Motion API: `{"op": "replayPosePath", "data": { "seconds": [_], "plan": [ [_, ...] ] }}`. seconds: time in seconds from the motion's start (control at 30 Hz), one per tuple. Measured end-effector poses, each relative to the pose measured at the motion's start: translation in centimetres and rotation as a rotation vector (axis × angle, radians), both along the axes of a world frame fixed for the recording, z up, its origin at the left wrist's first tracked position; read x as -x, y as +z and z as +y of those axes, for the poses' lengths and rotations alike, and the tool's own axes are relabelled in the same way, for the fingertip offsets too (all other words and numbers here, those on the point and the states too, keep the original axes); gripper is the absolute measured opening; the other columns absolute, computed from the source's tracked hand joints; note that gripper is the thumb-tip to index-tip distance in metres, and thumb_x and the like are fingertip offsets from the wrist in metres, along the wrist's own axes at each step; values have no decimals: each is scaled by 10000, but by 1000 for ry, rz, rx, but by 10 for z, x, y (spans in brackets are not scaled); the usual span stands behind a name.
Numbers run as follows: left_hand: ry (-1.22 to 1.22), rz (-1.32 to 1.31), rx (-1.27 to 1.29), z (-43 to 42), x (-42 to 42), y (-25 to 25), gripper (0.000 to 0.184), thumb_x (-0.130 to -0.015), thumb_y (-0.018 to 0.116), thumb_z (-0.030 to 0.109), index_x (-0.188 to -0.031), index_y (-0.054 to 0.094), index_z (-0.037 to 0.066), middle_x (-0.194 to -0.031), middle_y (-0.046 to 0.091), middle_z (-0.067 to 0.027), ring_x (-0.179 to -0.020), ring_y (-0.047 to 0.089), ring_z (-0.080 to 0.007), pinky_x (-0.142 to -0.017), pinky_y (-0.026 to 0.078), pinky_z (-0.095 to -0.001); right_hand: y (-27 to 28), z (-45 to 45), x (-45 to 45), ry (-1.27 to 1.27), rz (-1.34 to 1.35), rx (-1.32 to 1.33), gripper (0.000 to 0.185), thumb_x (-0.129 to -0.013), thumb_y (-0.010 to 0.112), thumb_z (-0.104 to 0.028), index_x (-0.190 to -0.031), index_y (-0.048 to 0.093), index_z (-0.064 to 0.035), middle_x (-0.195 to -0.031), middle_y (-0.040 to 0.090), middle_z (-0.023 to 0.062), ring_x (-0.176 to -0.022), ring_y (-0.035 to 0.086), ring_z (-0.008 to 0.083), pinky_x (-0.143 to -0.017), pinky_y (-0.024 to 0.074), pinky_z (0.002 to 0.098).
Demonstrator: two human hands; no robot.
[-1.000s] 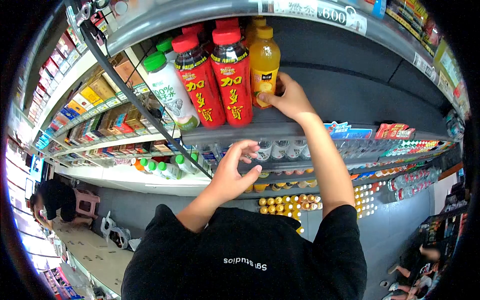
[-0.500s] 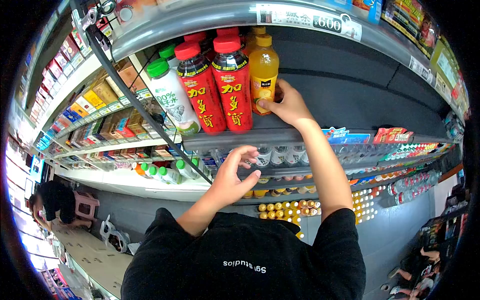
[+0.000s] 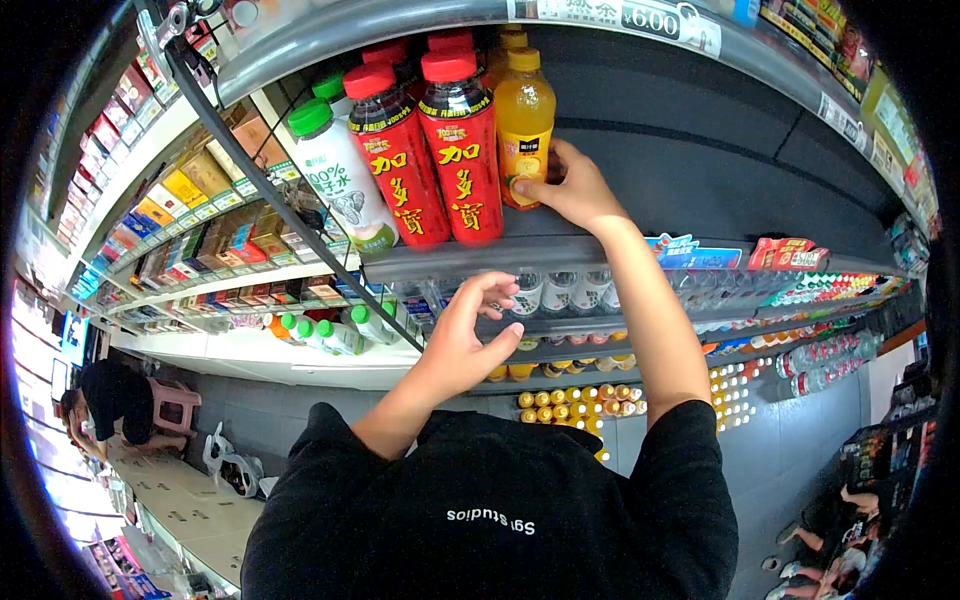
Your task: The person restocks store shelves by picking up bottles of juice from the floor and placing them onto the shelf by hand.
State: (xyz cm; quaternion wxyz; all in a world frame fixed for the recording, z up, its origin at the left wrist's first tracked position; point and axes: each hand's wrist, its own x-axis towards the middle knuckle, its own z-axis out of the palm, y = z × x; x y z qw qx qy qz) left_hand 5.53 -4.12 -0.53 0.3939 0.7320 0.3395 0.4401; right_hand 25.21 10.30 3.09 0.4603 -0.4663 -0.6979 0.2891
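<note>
At the far side, a broad dark-grey shelf (image 3: 700,190); on its left part, two tall red-labelled plastic bottles (image 3: 461,165) with red caps, then further left a white plastic bottle (image 3: 342,185) with a green cap. Just right of the red pair, upright, a yellow-orange plastic juice bottle (image 3: 525,112) with a yellow cap. Possible trouble: toppling of the nearest red bottle from a leftward push by the right hand (image 3: 582,190), or tipping of the juice bottle from so low a grip. Relative to that hand: immediately left, clasped around the lower label, thumb in front, other fingers partly hidden. Nearer, a half-open left hand (image 3: 462,345), fingers curled around nothing visible.
</note>
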Motion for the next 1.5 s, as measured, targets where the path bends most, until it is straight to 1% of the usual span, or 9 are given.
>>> {"op": "replayPosePath", "data": {
  "seconds": [0.5,0.57,0.6,0.8,0.9,0.97,1.17,1.27,1.5],
  "plan": [
    [2,-6,21,-2,-1,-1,502,-755,610,-24,-1217,421,36,-1133,536,-102,-984,545,-166,-831,449,-309,-5,-7,-1,-8,-49,-42,667,-648,744,-160,-1215,444,23,-1077,583,166,-1024,574,225,-861,456,313],
    [2,-11,22,-2,-1,-3,502,-755,608,-26,-1217,421,36,-1133,534,-100,-983,546,-166,-830,449,-307,-19,3,-1,145,278,24,668,-646,747,-160,-1214,445,20,-1088,587,161,-1023,575,223,-872,451,326],
    [4,-17,23,-2,-1,-4,502,-754,605,-27,-1217,421,36,-1133,532,-98,-982,546,-166,-829,449,-306,-15,-2,0,144,279,23,668,-646,747,-160,-1214,445,20,-1088,587,161,-1023,575,223,-872,451,326],
    [-1,-18,23,-2,-2,-3,495,-753,601,-29,-1212,427,36,-1130,531,-96,-979,546,-163,-827,447,-305,2,-12,1,154,123,-31,661,-609,788,-199,-1146,477,28,-1104,575,188,-1012,582,252,-866,452,335],
    [-1,-10,19,-2,-2,-3,493,-752,601,-28,-1210,429,36,-1131,531,-95,-979,546,-163,-827,445,-305,-8,-4,2,-9,48,-85,706,-565,818,-261,-1119,487,24,-1090,578,195,-1006,584,267,-861,454,340],
    [-2,-10,20,-1,-1,-2,494,-752,601,-26,-1211,427,36,-1130,532,-96,-979,546,-163,-827,444,-304,-1,-12,2,-255,-147,-140,762,-526,835,-301,-1116,485,29,-1080,588,192,-1018,584,273,-875,449,340],
    [5,-2,22,0,0,-5,502,-754,604,-22,-1217,421,39,-1129,533,-97,-983,545,-163,-831,444,-306,9,-27,-15,134,67,12,753,-566,822,-234,-1172,467,37,-1130,580,171,-1037,572,248,-904,439,331],
    [-5,-8,34,-1,-1,-5,499,-757,604,-19,-1218,420,39,-1130,531,-97,-986,544,-163,-837,444,-309,-6,-13,-26,194,107,23,741,-583,820,-208,-1188,466,33,-1119,591,151,-1013,580,224,-896,445,326],
    [-18,-9,41,-1,-5,0,489,-762,601,-17,-1215,424,38,-1132,528,-97,-990,542,-161,-849,438,-309,-8,-14,-8,-59,-55,-78,709,-554,843,-263,-1111,520,34,-1004,634,175,-908,629,253,-798,489,334]
  ]
}}
